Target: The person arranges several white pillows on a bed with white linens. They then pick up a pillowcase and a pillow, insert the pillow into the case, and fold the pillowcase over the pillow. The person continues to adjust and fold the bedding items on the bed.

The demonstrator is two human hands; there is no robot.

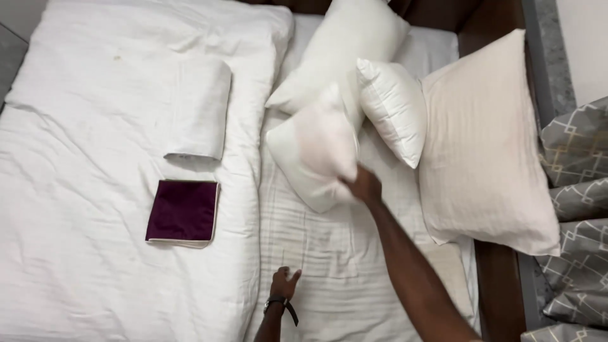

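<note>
Dark wooden bed frame [500,285], patterned grey curtain [576,190] at right, pale wall [586,44] behind.

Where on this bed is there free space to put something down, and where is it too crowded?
Free patches: the striped sheet between the left hand and the blurred pillow gripped by the right hand; the white duvet left of the purple folded cloth and the folded white towel. Crowded: the bed's head, where four pillows overlap.

Head camera looks steeply down over the bed [126,266].
</note>
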